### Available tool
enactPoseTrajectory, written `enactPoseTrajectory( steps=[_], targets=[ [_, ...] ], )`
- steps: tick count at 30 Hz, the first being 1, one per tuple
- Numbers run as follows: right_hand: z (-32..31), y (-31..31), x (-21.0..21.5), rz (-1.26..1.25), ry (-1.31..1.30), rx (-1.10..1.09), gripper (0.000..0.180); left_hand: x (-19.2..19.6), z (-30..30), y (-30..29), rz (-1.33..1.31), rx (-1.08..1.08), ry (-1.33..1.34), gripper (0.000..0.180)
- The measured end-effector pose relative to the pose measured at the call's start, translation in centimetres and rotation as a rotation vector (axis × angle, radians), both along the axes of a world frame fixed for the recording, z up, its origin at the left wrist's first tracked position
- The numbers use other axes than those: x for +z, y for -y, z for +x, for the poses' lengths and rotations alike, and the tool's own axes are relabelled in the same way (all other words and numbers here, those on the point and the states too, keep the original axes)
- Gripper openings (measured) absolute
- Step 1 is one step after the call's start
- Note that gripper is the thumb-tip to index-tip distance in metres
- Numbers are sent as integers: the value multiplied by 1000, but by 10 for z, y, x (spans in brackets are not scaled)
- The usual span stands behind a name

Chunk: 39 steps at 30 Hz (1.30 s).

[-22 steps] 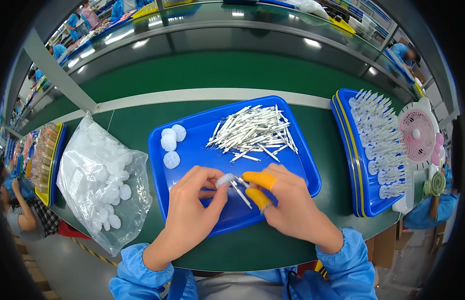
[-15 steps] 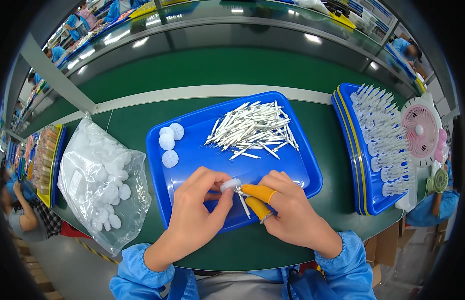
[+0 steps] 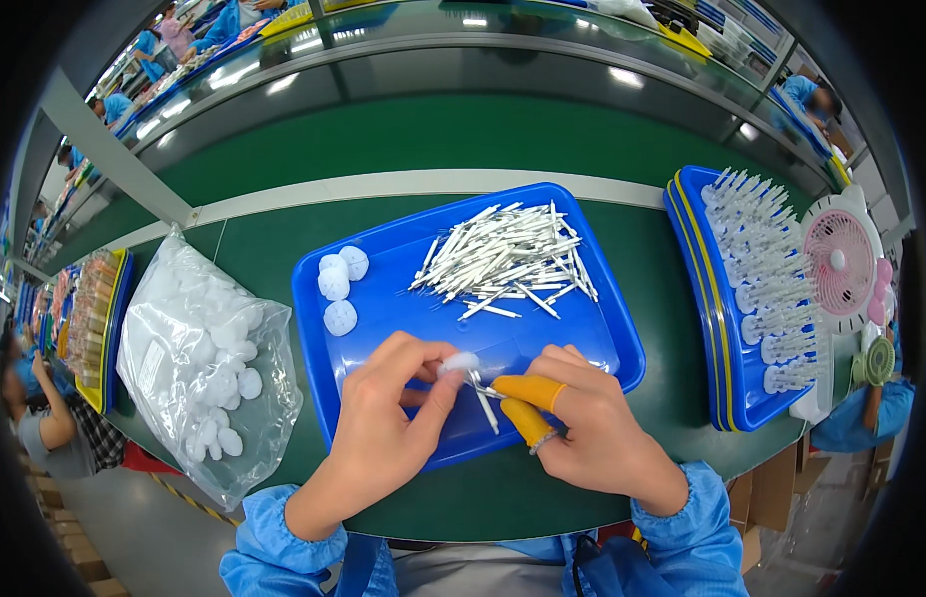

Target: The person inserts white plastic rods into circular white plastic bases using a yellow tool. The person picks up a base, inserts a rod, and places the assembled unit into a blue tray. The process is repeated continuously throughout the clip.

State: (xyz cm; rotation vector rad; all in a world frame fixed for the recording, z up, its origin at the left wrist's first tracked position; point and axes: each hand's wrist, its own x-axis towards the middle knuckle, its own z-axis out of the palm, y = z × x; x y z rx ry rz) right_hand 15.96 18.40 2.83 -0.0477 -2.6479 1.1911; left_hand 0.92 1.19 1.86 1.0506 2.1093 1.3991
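Observation:
Between the thumb and fingers of my left hand (image 3: 388,413) is a small white disc (image 3: 461,362). My right hand (image 3: 602,423), with yellow finger covers on thumb and forefinger, pinches metal tweezers (image 3: 486,390) whose tips point at the disc's underside. Just below the disc a thin white stick (image 3: 489,413) slants down; whether it is attached to the disc I cannot tell. Both hands are over the near part of a blue tray (image 3: 393,323). Several loose white discs (image 3: 339,318) lie at its left, and a heap of white sticks (image 3: 503,254) fills its far right.
On the left lies a clear plastic bag (image 3: 209,358) of white discs, beside a tray (image 3: 109,338) of packed pieces. At right, stacked blue trays (image 3: 717,328) hold rows of discs with upright sticks. A pink-and-white fan (image 3: 839,261) stands beyond them. People in blue work farther off.
My right hand has shifted slightly right, and more of the tweezers shows between it and the disc. My left hand keeps its grip, almost unmoved.

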Motion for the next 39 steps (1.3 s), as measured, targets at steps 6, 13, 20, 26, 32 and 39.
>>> enactPoseTrajectory(
  steps=[6,13,20,26,32,39],
  targets=[
    [-2,0,-3,68,-38,-4,49,0,4,-1,24,-18,-52,19],
    [-5,-2,-10,144,-58,-67,44,-3,8,-1,14,9,-44,19],
    [-7,11,-13,127,-85,-46,37,-4,13,-3,17,3,-115,18],
    [-6,22,-15,32,-146,-122,30,-8,14,-2,64,10,-221,19],
    [-7,31,-19,-8,-207,-211,27,-9,17,1,77,-2,-254,20],
    [-22,21,-17,-54,-37,-172,33,-13,16,3,-63,7,-298,18]
  ],
)
